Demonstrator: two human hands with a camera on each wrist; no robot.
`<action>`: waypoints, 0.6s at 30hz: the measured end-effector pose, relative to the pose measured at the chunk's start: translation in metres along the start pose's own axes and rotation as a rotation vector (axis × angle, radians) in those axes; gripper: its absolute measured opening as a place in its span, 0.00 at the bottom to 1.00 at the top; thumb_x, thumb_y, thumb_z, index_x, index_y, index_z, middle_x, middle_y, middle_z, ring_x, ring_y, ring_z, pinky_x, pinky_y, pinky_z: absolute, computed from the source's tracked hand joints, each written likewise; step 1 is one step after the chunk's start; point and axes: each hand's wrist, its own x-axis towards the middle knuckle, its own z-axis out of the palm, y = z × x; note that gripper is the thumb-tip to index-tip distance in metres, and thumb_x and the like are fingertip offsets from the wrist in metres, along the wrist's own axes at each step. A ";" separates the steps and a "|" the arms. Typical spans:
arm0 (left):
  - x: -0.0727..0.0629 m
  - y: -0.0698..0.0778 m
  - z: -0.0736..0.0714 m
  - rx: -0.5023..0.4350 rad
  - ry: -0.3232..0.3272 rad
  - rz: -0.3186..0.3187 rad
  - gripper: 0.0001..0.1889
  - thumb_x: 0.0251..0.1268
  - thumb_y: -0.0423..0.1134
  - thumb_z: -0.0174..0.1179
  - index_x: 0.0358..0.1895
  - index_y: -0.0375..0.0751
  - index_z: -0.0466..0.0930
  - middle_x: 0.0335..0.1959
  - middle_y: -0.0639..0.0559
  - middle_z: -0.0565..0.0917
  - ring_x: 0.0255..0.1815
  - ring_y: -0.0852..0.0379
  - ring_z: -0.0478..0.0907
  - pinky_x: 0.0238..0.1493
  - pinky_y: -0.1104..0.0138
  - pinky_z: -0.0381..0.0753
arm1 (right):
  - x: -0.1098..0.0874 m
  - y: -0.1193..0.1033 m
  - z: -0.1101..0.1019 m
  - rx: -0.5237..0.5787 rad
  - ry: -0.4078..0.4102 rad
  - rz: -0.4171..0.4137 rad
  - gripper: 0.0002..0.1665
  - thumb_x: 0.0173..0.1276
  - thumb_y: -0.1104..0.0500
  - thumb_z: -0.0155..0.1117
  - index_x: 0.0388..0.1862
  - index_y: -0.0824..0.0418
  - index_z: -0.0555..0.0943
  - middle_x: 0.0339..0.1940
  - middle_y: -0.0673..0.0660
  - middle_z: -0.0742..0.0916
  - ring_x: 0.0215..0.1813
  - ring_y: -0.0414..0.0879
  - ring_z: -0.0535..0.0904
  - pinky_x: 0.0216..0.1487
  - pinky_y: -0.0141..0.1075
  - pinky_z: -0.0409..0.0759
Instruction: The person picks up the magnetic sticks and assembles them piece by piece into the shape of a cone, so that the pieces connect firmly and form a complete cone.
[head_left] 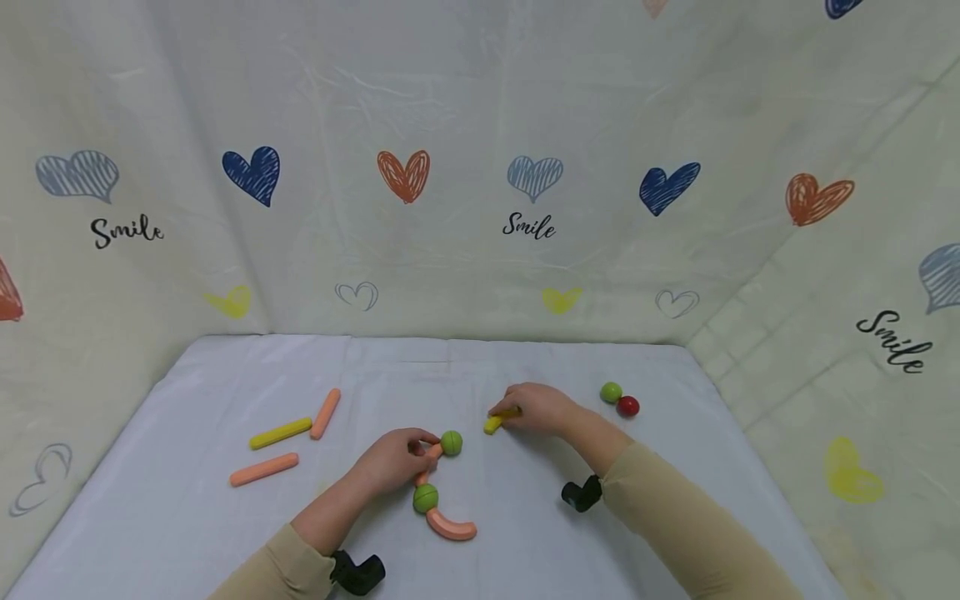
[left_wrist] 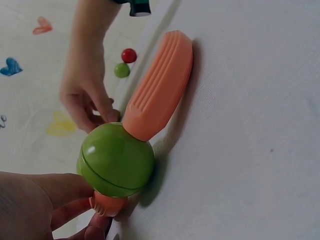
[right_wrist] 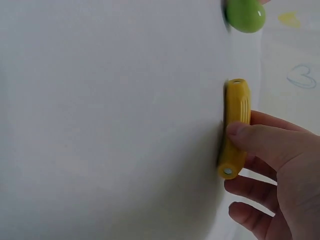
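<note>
My left hand (head_left: 393,462) pinches a short orange toy rod (left_wrist: 107,204) between thumb and fingers. One green ball (head_left: 451,442) sits at the rod's far end, another green ball (head_left: 425,498) at its near end. From that nearer ball, a curved orange rod (head_left: 452,527) extends toward the front right; both join the ball in the left wrist view. To the right, my right hand (head_left: 540,410) pinches a slightly curved yellow rod (right_wrist: 237,105) at the tabletop. Round pale spots show on the yellow rod's ends. It is apart from the green balls.
At left on the white table (head_left: 517,533) lie a yellow rod (head_left: 280,433) and two orange rods, one nearer (head_left: 264,470) and one farther (head_left: 326,414). A green ball (head_left: 611,392) and a red ball (head_left: 628,406) sit back right. Heart-printed cloth (head_left: 465,250) hangs behind.
</note>
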 end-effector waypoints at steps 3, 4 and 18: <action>0.000 0.000 0.000 0.001 0.000 -0.004 0.16 0.63 0.41 0.67 0.54 0.47 0.83 0.33 0.53 0.76 0.32 0.55 0.71 0.32 0.63 0.69 | -0.003 0.000 0.005 0.062 0.024 0.032 0.17 0.67 0.56 0.70 0.54 0.48 0.87 0.38 0.42 0.83 0.38 0.37 0.75 0.45 0.35 0.76; 0.000 0.000 0.001 0.001 -0.001 -0.005 0.16 0.63 0.41 0.67 0.54 0.47 0.83 0.33 0.53 0.77 0.32 0.55 0.71 0.32 0.63 0.69 | -0.005 -0.001 0.006 0.086 0.035 0.040 0.17 0.67 0.56 0.70 0.54 0.49 0.87 0.37 0.42 0.83 0.37 0.37 0.75 0.43 0.35 0.75; 0.000 0.001 0.000 0.001 -0.001 -0.015 0.16 0.63 0.42 0.67 0.54 0.47 0.84 0.34 0.53 0.77 0.33 0.55 0.71 0.33 0.62 0.70 | -0.016 -0.013 0.022 0.293 0.153 0.235 0.18 0.64 0.56 0.72 0.54 0.50 0.87 0.33 0.44 0.81 0.33 0.40 0.72 0.38 0.36 0.73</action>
